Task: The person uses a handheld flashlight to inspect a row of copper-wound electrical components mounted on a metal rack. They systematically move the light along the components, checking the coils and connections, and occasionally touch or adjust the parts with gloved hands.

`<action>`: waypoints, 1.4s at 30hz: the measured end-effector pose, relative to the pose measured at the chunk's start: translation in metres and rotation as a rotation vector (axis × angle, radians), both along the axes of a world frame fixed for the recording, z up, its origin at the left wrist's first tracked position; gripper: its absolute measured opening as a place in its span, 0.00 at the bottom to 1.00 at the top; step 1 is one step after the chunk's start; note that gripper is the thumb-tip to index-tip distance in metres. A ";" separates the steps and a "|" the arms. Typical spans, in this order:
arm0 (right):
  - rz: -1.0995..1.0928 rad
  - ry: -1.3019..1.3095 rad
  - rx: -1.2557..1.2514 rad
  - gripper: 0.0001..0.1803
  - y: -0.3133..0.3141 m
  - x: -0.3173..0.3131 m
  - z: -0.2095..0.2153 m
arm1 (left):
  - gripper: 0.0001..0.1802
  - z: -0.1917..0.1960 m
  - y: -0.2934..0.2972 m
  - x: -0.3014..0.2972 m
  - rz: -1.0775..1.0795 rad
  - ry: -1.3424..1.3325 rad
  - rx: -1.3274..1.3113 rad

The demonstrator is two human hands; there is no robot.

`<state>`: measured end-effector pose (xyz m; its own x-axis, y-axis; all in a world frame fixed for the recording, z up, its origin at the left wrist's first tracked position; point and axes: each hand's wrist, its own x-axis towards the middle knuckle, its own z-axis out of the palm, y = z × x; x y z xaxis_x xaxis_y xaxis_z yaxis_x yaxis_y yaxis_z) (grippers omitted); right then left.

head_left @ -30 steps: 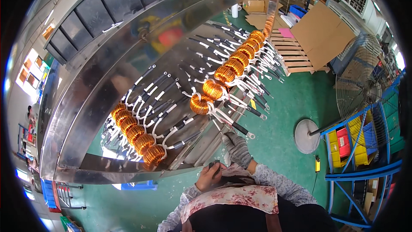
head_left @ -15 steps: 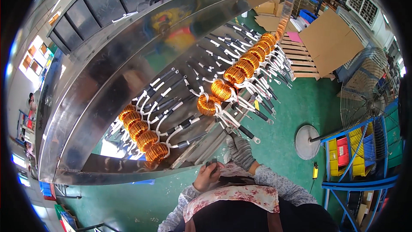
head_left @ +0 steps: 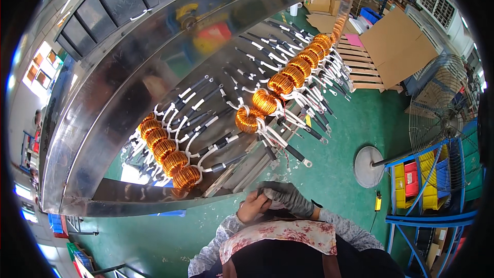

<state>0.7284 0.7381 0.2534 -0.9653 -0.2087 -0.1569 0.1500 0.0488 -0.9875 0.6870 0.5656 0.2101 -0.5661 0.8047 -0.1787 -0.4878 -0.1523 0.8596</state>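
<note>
My bare left hand (head_left: 251,207) is closed in front of my floral apron, at the near edge of the metal bench. Over its fingertips reaches my right hand (head_left: 289,197), in a grey work glove, its fingers closed too. Something small and dark seems to sit where the fingers meet, but they mostly cover it. Ahead of my hands, copper-wound ring coils with white and black sleeved leads ending in ring lugs stand in two rows, a left row (head_left: 163,150) and a right row (head_left: 282,83). The nearest coil of the right row (head_left: 249,120) lies a little apart from my hands.
The polished metal bench wall (head_left: 103,123) curves round the coils. A floor fan (head_left: 443,123) stands at right, beside a blue rack of coloured bins (head_left: 411,181). Farther back, a cardboard sheet (head_left: 399,46) rests at a wooden pallet (head_left: 355,69).
My gloved right hand has come back from beside the nearest leads, moving left to meet my left hand. My left hand stays almost in place; the view shifts slightly.
</note>
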 end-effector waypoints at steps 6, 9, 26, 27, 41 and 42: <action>-0.547 -0.042 -0.325 0.18 0.012 0.003 0.019 | 0.18 0.035 0.022 -0.015 0.034 -0.155 -0.115; -0.544 -0.276 -0.475 0.16 0.023 -0.002 0.022 | 0.19 0.018 0.031 -0.044 0.148 -0.315 0.007; -0.606 -0.240 -0.343 0.12 0.022 -0.026 0.001 | 0.15 0.010 0.056 -0.073 0.168 -0.421 0.172; -0.615 -0.224 -0.307 0.12 0.021 -0.026 0.001 | 0.15 0.011 0.055 -0.073 0.165 -0.417 0.165; -0.537 -0.034 0.156 0.14 0.018 -0.019 0.013 | 0.13 0.017 0.049 -0.069 0.048 -0.388 0.082; -0.484 0.024 0.282 0.14 0.018 -0.017 0.014 | 0.13 0.016 0.048 -0.069 0.052 -0.383 0.071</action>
<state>0.7110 0.7559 0.2678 -0.9445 0.3062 -0.1189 0.1982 0.2427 -0.9496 0.6179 0.6134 0.2258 -0.5097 0.7945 -0.3301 -0.7614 -0.2379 0.6031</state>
